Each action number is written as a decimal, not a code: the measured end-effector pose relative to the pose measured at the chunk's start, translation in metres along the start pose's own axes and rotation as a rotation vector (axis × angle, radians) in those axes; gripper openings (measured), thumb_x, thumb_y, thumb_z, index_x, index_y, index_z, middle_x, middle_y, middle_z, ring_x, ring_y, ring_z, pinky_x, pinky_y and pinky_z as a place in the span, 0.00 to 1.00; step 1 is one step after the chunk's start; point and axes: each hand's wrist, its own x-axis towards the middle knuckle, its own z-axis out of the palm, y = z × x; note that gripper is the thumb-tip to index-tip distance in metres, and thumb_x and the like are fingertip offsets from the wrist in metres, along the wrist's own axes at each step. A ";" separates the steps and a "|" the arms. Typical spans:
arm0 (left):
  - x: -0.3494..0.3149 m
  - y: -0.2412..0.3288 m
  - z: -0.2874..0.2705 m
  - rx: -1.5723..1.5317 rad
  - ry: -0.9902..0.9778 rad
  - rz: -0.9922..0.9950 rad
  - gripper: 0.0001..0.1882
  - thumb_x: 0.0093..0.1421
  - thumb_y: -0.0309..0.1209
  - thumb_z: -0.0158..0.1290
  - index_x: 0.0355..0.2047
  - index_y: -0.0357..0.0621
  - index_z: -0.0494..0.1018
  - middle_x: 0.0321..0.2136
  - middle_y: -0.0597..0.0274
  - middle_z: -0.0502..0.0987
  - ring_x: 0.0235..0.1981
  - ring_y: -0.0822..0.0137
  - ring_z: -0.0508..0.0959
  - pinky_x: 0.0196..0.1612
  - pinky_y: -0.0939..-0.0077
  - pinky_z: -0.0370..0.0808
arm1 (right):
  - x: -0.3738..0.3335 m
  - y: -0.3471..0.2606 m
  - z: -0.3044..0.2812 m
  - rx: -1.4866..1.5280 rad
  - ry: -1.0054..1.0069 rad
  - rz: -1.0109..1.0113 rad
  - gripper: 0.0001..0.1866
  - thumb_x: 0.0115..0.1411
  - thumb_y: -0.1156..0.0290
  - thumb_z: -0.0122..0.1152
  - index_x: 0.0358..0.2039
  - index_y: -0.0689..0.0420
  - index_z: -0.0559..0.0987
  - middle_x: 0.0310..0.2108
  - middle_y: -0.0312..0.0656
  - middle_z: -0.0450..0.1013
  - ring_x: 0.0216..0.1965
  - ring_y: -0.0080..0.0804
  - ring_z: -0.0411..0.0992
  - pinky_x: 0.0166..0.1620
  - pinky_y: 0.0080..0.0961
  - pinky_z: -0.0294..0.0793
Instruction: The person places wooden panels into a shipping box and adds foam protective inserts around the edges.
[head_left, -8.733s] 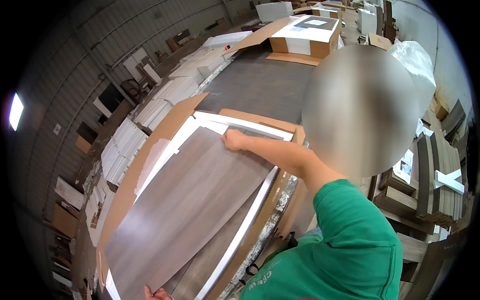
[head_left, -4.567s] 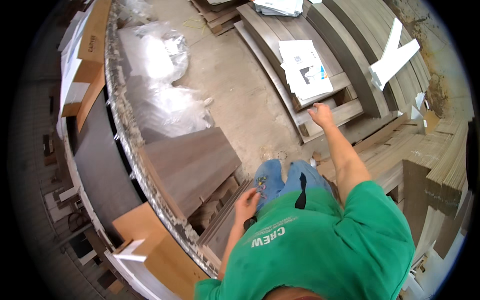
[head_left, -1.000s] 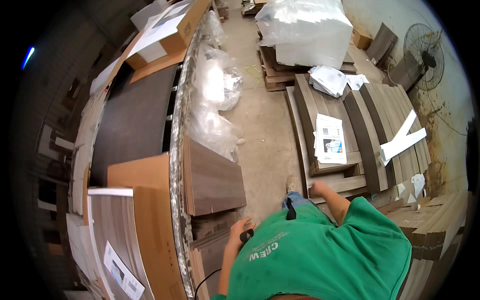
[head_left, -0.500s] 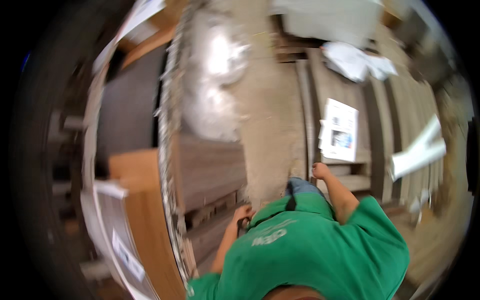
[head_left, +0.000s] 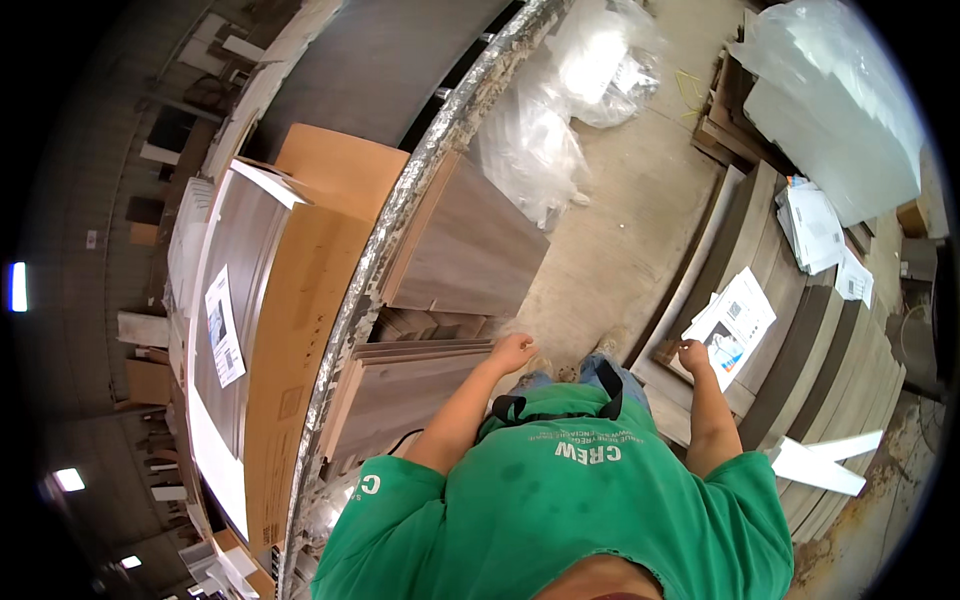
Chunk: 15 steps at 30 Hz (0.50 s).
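Observation:
My left hand (head_left: 512,353) is loosely closed with nothing visible in it. It is held out in front of my body, nearest to the stacked grey-brown boards (head_left: 425,385) leaning under the bench edge. My right hand (head_left: 692,356) is closed too, and nothing shows in its fingers. Below it lie printed sheets (head_left: 738,318) on a stack of long wood-look boards (head_left: 765,262). Hand and sheets overlap at the near corner, and I cannot tell whether they touch.
A long cardboard box (head_left: 300,350) holding boards lies on the bench at left, beside a worn metallic edge (head_left: 385,220). Clear plastic wrap (head_left: 535,150) covers part of the concrete floor (head_left: 625,190). A wrapped white block (head_left: 835,130) stands far right; white strips (head_left: 818,465) lie nearer.
My view has turned left, swinging the bench and stacks clockwise in the picture. My left hand has moved forward from my waist. My right hand now overlaps the corner of the sheets.

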 end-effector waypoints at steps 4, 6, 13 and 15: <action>-0.002 -0.044 -0.009 -0.019 -0.054 -0.015 0.20 0.44 0.42 0.51 0.32 0.41 0.71 0.30 0.54 0.73 0.33 0.58 0.72 0.36 0.70 0.67 | -0.027 0.003 0.021 0.164 0.124 -0.021 0.13 0.46 0.66 0.49 0.32 0.55 0.75 0.28 0.49 0.71 0.32 0.42 0.69 0.37 0.28 0.67; 0.003 -0.066 -0.020 -0.049 -0.018 -0.012 0.20 0.43 0.43 0.51 0.31 0.41 0.71 0.29 0.54 0.73 0.33 0.59 0.72 0.37 0.70 0.67 | -0.045 0.013 0.049 0.138 0.124 -0.019 0.13 0.46 0.66 0.48 0.31 0.55 0.75 0.28 0.48 0.71 0.33 0.42 0.70 0.38 0.29 0.67; 0.000 -0.087 -0.058 -0.161 0.079 -0.133 0.18 0.43 0.41 0.52 0.30 0.41 0.72 0.27 0.57 0.74 0.30 0.65 0.74 0.34 0.74 0.69 | -0.093 0.009 0.103 0.140 -0.189 0.201 0.13 0.44 0.66 0.48 0.30 0.56 0.75 0.31 0.49 0.70 0.35 0.43 0.69 0.39 0.30 0.67; 0.015 -0.079 -0.052 -0.240 0.121 -0.179 0.17 0.44 0.41 0.52 0.29 0.41 0.72 0.26 0.57 0.74 0.30 0.66 0.74 0.34 0.75 0.69 | -0.096 0.004 0.083 0.276 -0.225 0.369 0.14 0.44 0.67 0.48 0.31 0.56 0.75 0.32 0.49 0.70 0.36 0.43 0.68 0.40 0.30 0.67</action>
